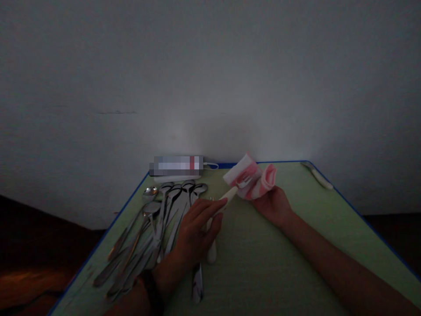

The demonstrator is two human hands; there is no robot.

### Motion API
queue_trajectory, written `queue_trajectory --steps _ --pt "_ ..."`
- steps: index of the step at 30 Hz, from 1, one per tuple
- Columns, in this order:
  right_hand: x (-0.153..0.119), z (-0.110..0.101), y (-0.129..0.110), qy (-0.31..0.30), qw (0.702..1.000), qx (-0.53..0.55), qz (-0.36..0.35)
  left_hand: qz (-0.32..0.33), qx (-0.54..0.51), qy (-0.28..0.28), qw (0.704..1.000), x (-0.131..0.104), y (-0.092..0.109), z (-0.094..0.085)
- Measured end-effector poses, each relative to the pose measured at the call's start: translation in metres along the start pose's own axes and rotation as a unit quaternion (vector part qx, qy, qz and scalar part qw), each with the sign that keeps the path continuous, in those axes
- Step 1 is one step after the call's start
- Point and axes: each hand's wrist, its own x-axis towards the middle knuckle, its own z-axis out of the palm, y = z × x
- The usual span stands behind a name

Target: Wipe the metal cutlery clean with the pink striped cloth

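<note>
OK, L hand (pixel 198 227) w/ fork (pixel 231 193)

The cloth (pixel 255 186) is patched in white and pink, and the fork (pixel 229 195) against it pairs a cream handle with silver tines. Left of the cloth, the spoons (pixel 174 192) are silver and the cable (pixel 215 165) white; right of it, another utensil (pixel 319 177) has a cream handle. Beneath the cloth, the tabletop (pixel 279 263) is pale green — edged in blue. Behind, the wall (pixel 210 79) is grey.

1 cream-handled fork (pixel 231 193) slants away rightward, its metal head over 1 bunched pink-and-white cloth (pixel 244 167).
</note>
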Motion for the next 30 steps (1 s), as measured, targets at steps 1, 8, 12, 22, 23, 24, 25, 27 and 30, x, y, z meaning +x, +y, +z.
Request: queue_trajectory --steps 1,8,12,22,23,24,25,27,30 --pt "-0.001 0.001 0.000 -0.009 1.000 -0.010 0.015 -0.005 0.008 -0.008 1.000 -0.001 -0.001 0.001" --pt "-0.007 0.007 0.005 -0.062 0.994 -0.074 0.053 0.001 0.022 -0.109 0.994 -0.003 0.000 0.007" --pt "-0.008 0.006 0.011 -0.060 0.989 -0.127 0.043 0.002 -0.001 -0.174 0.985 -0.001 0.005 0.006" --pt "-0.006 0.002 0.011 -0.050 0.987 -0.145 0.036 -0.022 -0.040 -0.202 0.978 -0.001 0.008 0.004" --pt "-0.005 0.001 0.010 -0.047 0.990 -0.132 0.027 -0.024 -0.045 -0.200 0.979 -0.001 0.007 0.005" --pt "-0.004 0.001 0.010 -0.042 0.992 -0.115 0.017 -0.024 -0.048 -0.198 0.979 -0.001 0.007 0.005" --pt "-0.003 0.001 0.009 -0.038 0.995 -0.097 0.008 -0.023 -0.051 -0.195 0.979 0.000 0.006 0.005" --pt "-0.002 0.001 0.008 -0.033 0.997 -0.066 -0.001 -0.016 -0.054 -0.191 0.980 0.001 0.005 0.006" --pt "0.000 0.001 0.008 -0.037 0.997 -0.060 0.011 -0.003 -0.061 -0.182 0.981 0.003 0.005 0.004"
